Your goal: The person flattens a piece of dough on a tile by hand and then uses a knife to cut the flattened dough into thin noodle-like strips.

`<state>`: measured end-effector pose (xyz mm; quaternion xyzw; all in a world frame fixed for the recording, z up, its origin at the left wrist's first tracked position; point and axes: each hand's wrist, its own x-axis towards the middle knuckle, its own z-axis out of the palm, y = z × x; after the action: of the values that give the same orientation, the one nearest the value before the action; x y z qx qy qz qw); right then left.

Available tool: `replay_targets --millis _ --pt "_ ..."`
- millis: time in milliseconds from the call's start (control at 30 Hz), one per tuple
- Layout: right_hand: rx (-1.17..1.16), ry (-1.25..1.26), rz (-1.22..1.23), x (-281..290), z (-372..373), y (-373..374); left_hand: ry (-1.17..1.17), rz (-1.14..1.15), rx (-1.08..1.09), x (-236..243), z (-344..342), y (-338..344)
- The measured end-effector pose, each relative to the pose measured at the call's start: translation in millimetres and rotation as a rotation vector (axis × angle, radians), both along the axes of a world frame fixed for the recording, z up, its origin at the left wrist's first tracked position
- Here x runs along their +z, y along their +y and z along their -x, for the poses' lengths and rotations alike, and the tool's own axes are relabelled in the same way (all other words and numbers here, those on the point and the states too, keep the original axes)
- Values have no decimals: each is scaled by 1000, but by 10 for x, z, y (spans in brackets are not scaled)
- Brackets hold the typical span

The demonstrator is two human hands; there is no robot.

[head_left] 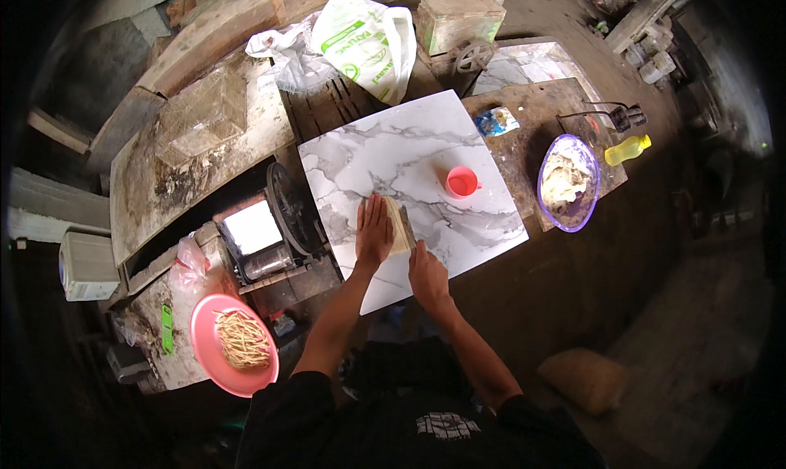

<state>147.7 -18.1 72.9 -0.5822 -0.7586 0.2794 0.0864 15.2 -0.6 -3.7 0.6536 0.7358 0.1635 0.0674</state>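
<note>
A pale, flat slab of dough [399,238] lies on a white marble-patterned board [360,154]. My left hand [374,233] rests flat on its left side, fingers stretched forward. At the slab's right edge stands the grey blade of a knife [406,222], partly hard to make out. My right hand [428,276] is closed around its handle, which the fingers mostly hide. Farther right on the board is a pink cup [462,182], apart from both hands.
Left of the board stands a hand-wheeled roller machine [291,211]. A pink basin [205,338] holds cut strips. On the right are a purple basin [595,186] with dough, a yellow bottle [627,150] and a blue-white packet [496,122]. A white plastic bag [372,43] sits behind.
</note>
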Motion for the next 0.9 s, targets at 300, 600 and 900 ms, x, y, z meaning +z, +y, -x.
replay_targets --millis 300,600,900 --pt "92 -15 -87 -113 278 258 47 72 48 7 -52 0" --pt "101 -198 28 -61 403 259 78 65 11 119 -88 -43" --pt "61 -199 77 -120 461 235 6 92 -11 244 -80 -65"
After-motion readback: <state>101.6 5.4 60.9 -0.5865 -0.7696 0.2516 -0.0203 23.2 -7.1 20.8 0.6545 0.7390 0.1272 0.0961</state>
